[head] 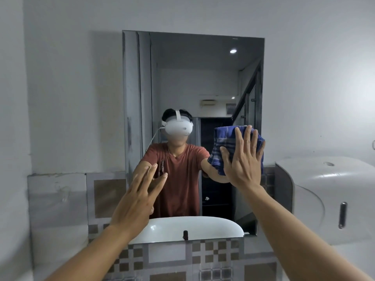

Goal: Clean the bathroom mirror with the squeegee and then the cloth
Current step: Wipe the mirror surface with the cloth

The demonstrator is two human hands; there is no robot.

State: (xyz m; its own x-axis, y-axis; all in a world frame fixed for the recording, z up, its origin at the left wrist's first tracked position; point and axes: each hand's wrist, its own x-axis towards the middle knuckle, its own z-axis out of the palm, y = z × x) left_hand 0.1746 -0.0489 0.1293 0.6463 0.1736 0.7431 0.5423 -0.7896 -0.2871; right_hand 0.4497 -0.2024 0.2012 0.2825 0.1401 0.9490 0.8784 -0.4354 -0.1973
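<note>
Mirror (192,82): one cloth (225,145) pressed under flat right hand (242,161); left hand (136,201) spread, empty.

Pale grey walls (71,88), checkered tile band (219,252) below, white paper dispenser (328,199) at right.

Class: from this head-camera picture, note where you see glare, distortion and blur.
Head view: ceiling-light glare reflected high in the mirror; wide-angle bending of the forearms and the dispenser at the edges; the left hand slightly soft; the right hand and cloth sharper.
</note>
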